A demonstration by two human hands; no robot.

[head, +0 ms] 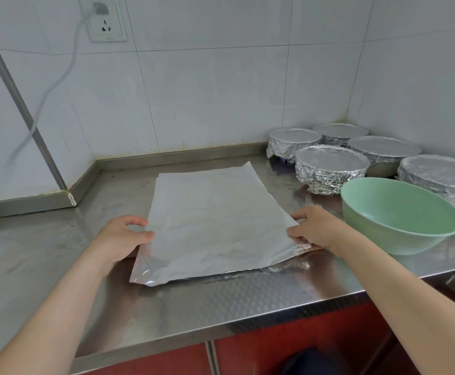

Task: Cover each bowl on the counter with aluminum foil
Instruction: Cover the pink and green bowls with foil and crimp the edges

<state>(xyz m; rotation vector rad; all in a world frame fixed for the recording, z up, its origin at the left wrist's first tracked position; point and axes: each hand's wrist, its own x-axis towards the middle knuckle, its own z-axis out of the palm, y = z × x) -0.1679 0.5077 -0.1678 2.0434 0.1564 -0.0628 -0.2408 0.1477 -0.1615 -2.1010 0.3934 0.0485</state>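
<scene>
Both hands pinch a flat silver foil sheet [215,220] on the steel counter [45,255]: left hand [123,236] on its left edge, right hand [315,228] on its right. Just right stands an uncovered pale green bowl [399,215]; five foil-wrapped bowls [329,166] crowd the far right corner.

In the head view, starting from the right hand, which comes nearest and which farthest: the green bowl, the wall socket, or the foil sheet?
1. foil sheet: pinched at its edge by the right hand.
2. green bowl: just to the hand's right.
3. wall socket: high on the far-left wall.
</scene>
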